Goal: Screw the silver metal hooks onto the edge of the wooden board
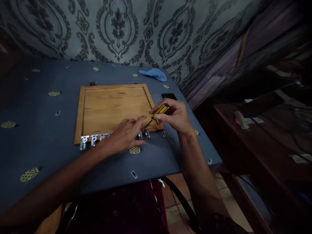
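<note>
A framed wooden board (117, 107) lies flat on the table. Along its near edge runs a metal hook rail (94, 138) with several silver hooks; my left forearm and hand hide its middle part. My left hand (126, 133) rests over the rail and the board's near edge, fingers stretched out and thumb apart. In my right hand (176, 115) is a yellow and black screwdriver (159, 112), gripped by its handle between thumb and fingers. The screwdriver is tilted, its shaft pointing down and left to the rail's right end. Whether its tip sits in a screw I cannot tell.
A blue cloth (154, 74) and a dark phone-like object (169, 96) lie beyond the board on the blue patterned tablecloth (48, 107). A small dark item (93, 84) sits by the board's far edge. To the right stands a dark reddish desk (234, 130) with cables.
</note>
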The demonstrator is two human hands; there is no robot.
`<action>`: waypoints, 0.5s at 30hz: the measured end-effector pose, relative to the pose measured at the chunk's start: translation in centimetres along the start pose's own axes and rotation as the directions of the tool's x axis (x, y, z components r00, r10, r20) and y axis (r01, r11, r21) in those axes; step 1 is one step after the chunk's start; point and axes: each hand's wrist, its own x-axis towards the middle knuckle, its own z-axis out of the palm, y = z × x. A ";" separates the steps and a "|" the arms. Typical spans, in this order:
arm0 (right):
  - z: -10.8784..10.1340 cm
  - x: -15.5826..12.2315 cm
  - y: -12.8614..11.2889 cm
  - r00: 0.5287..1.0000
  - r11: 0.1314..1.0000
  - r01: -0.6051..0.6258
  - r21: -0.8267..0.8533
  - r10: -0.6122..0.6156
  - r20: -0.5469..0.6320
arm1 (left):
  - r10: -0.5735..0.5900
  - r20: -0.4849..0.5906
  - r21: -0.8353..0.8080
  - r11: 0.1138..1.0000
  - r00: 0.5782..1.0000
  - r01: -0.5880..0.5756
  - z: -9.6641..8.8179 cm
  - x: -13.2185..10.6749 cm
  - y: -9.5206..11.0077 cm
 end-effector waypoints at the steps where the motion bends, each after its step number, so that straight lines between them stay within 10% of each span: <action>1: 0.0 0.0 0.0 1.000 1.000 0.000 0.004 0.000 -0.001 | 0.000 0.002 -0.005 1.000 1.000 0.000 0.0 0.0 0.0; 15: -0.2 -0.1 0.6 0.999 0.999 0.040 0.032 -0.040 0.026 | -0.016 0.018 0.000 1.000 1.000 0.016 -0.1 0.1 0.2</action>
